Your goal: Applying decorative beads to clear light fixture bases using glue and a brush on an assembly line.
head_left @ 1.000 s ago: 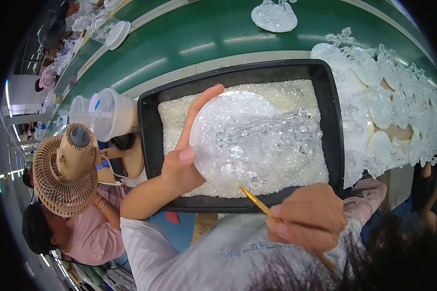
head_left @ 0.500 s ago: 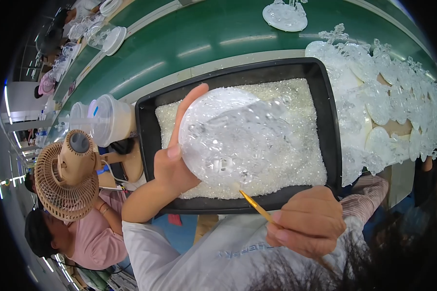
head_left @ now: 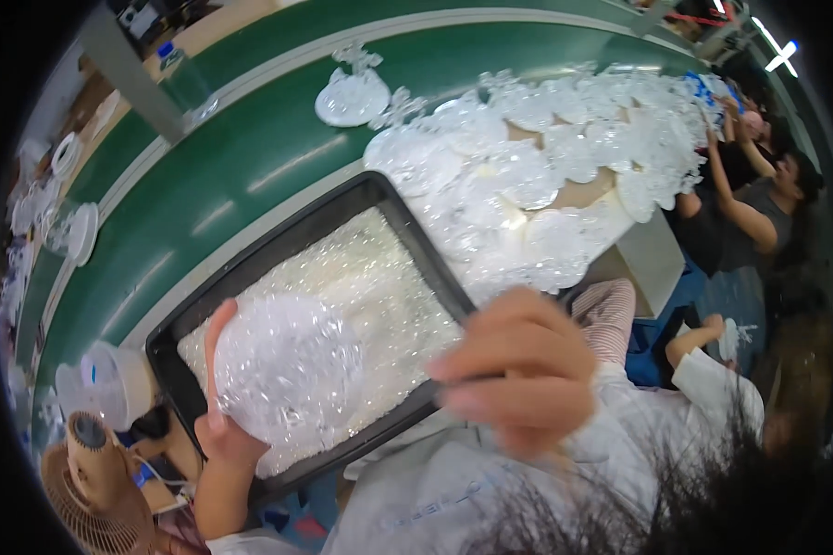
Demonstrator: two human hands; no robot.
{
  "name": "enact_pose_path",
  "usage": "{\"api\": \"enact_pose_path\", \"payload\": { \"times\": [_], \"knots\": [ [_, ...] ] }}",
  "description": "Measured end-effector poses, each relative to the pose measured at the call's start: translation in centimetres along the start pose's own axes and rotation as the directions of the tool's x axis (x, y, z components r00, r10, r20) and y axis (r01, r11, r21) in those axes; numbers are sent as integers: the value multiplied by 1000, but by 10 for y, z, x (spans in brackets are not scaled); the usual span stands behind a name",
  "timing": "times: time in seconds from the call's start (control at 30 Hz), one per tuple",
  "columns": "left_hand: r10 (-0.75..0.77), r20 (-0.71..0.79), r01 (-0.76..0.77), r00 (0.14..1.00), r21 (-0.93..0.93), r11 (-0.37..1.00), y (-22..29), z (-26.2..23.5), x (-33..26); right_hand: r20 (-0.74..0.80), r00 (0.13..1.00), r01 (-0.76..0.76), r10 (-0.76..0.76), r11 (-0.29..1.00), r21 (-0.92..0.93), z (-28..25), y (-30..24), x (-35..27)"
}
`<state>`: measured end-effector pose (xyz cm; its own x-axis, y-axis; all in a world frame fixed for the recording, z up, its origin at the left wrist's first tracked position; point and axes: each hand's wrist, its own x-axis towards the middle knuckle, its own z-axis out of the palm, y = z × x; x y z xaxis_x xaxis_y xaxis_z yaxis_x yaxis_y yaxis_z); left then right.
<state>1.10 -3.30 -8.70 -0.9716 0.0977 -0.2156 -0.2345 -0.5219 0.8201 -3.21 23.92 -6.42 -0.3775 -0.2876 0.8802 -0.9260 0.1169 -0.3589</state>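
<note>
My left hand (head_left: 220,435) grips a round clear disc (head_left: 287,370) coated with sparkling white grains and holds it tilted over a black tray (head_left: 278,242). The tray is filled with the same white glittery grains (head_left: 379,268). My right hand (head_left: 518,370) is raised close to the camera in front of the tray's right corner. It is blurred and its fingers are curled shut. No stick shows in it.
A heap of clear lacy ornaments (head_left: 528,176) covers the green table (head_left: 250,157) beyond the tray. A tan fan (head_left: 93,462) and a white lidded container (head_left: 102,379) stand at the lower left. Other people (head_left: 768,185) sit at the right, by a white box (head_left: 652,259).
The view has swung right and tilted. My right hand has risen toward the camera, and the yellow stick it held is no longer visible. My left hand still holds the disc.
</note>
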Motion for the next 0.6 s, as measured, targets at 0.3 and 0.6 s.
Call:
{"api": "enact_pose_path", "payload": {
  "times": [0.3, 0.6],
  "knots": [
    [-157, 138, 157, 978, 9, 988, -16, -1, 4, 287, 951, -99, 117, 992, -78, 16, -10, 20],
    [39, 417, -220, 908, 396, 892, -8, -28, -2, -493, 816, -578, 303, 478, -662, -174, -26, 30]
  ]
}}
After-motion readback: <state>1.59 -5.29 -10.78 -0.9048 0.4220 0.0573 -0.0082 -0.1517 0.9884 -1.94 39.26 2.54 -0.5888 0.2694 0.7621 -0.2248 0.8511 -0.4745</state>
